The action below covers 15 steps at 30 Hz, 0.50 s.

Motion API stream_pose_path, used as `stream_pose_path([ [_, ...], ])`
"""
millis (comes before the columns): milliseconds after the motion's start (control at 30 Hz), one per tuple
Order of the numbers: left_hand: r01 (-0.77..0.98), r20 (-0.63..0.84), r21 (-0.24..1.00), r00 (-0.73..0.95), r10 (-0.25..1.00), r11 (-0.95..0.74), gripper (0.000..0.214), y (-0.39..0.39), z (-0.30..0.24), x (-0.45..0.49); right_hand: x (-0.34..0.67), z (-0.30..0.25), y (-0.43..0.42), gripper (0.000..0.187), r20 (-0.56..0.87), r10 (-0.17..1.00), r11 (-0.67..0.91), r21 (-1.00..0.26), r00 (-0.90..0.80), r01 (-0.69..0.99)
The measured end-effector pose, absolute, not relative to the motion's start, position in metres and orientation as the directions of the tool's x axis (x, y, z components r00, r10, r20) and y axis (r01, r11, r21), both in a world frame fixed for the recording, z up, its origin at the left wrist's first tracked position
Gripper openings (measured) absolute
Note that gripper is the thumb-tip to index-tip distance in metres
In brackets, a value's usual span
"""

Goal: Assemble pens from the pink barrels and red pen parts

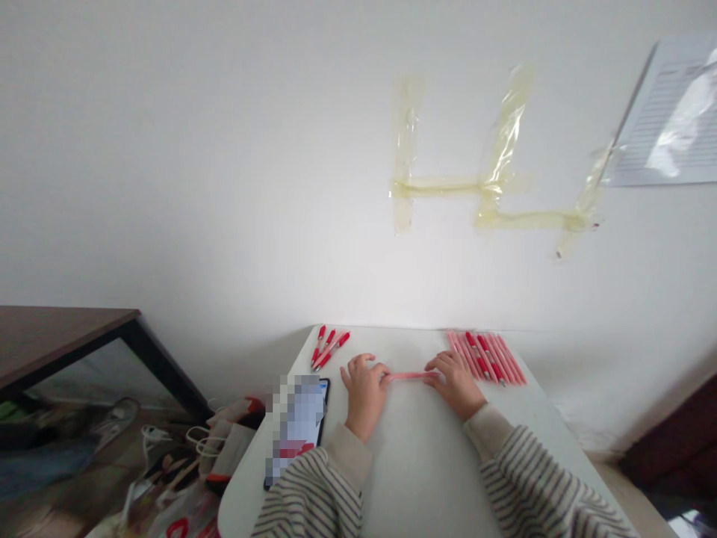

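Observation:
My left hand [366, 392] and my right hand [456, 382] are closed in pinches at opposite ends of a slim pink stick [413, 375], about as long as a pen. It lies roughly level across the middle of the white table [420, 456], at or just above its top. Near my right hand is a row of similar pink sticks [509, 357], with red-ended pens [486, 355] among them. Beyond my left hand, several red and pink pens [331, 347] lie at the table's far left corner. My fingers cover both tips of the stick.
A phone [299, 426], its screen pixelated, lies left of my left forearm. The white wall [252, 187] rises behind the table, with yellowed tape [437, 187] and a paper sheet [666, 112] on it. Bags [229, 448] crowd the floor at left, beside a brown desk [61, 332].

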<state>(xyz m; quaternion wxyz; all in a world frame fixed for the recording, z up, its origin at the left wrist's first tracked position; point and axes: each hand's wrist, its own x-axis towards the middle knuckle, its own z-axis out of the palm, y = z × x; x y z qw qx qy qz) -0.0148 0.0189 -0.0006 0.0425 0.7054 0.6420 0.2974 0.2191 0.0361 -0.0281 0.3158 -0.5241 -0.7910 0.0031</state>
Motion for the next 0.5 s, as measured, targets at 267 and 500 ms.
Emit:
stream_pose_path([
  [267,0.886,0.364,0.432,-0.001,0.931,-0.168,0.008,0.0201,-0.0020,-0.0142,0.2222,-0.0361,0.0398,0.020,0.549,0.807,0.439,-0.314,-0.216,0.842],
  [500,0.906,0.365,0.402,-0.026,0.931,-0.133,0.016,0.0223,-0.0042,-0.0137,0.2215,-0.0303,0.0377,0.009,0.515,0.823,0.454,-0.346,-0.238,0.821],
])
